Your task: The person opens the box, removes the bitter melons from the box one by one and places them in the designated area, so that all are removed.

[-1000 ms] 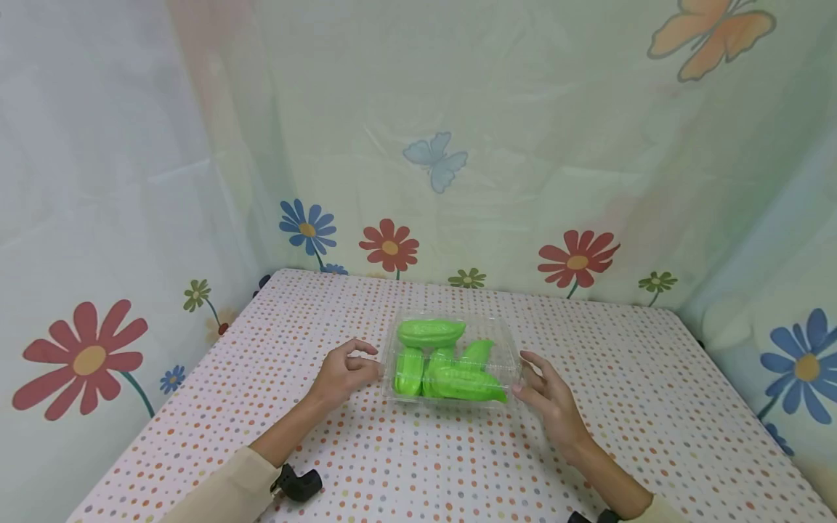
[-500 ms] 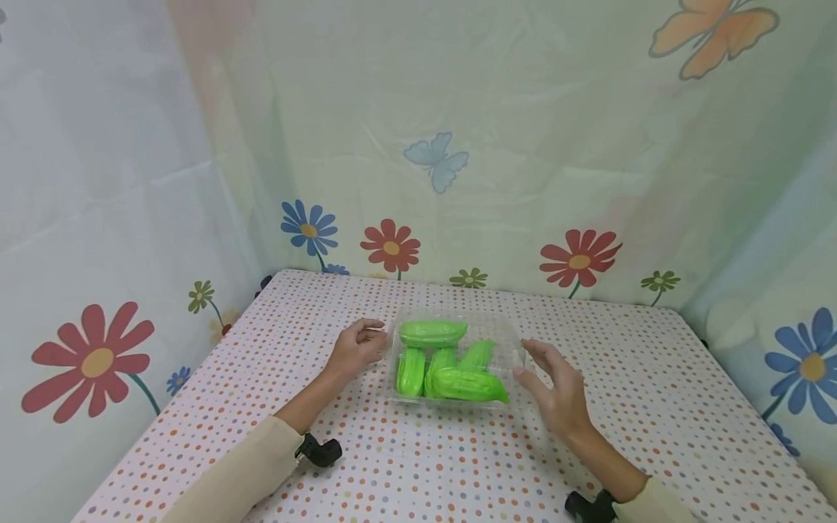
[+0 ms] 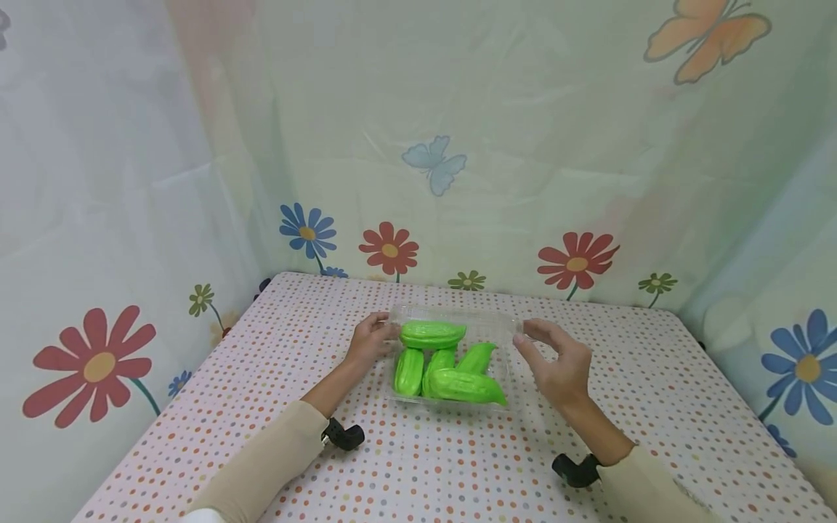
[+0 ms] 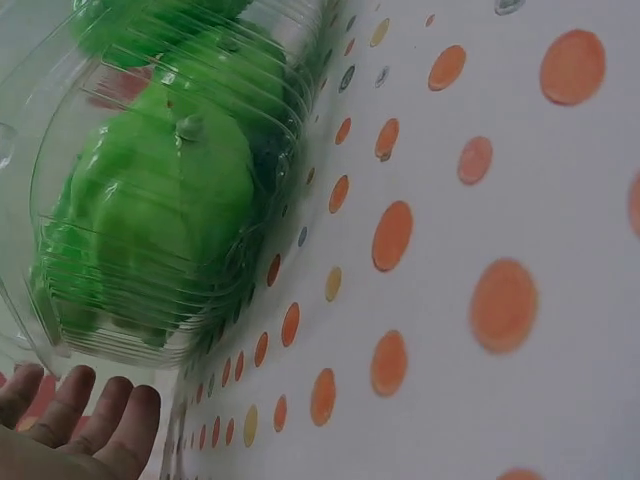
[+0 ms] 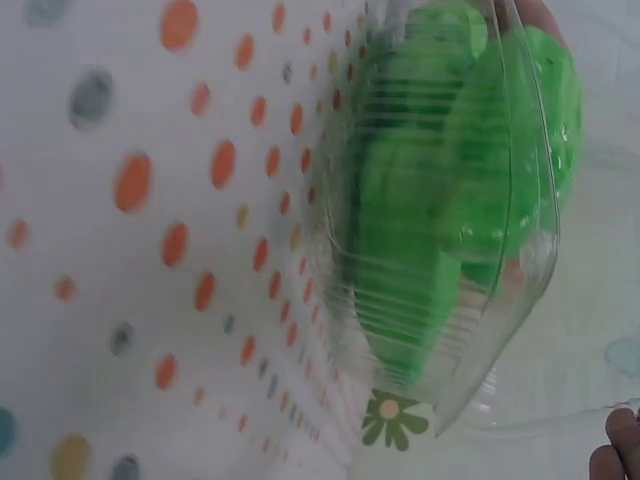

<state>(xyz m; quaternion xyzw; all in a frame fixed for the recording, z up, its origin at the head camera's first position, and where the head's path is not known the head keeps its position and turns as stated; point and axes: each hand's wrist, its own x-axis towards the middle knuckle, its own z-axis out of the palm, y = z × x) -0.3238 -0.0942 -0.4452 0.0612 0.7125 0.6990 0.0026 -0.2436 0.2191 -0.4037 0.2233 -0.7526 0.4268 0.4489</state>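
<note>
A clear plastic clamshell box (image 3: 451, 404) stands mid-table, holding several glossy bright-green ridged gourds (image 3: 434, 334). Its transparent lid (image 3: 458, 314) is raised toward the back, so the gourds show without glare over them. At the lid's left edge is my left hand (image 3: 371, 340); the left wrist view shows its fingertips (image 4: 75, 385) right by the plastic, with the thumb hidden. My right hand (image 3: 559, 363) pinches the lid's right edge between thumb and fingers. In the right wrist view only its fingertips (image 5: 618, 450) show, at a thin clear edge.
A white cloth with coloured dots covers the table (image 3: 314, 465). Fabric walls printed with flowers and butterflies enclose its back (image 3: 523, 181) and sides. Black wrist cameras (image 3: 343, 434) sit below both hands.
Both hands have moved away from the wearer along the box's sides, the left also slightly rightward. The lid has lifted and tilted back; the box and gourds have stayed in place.
</note>
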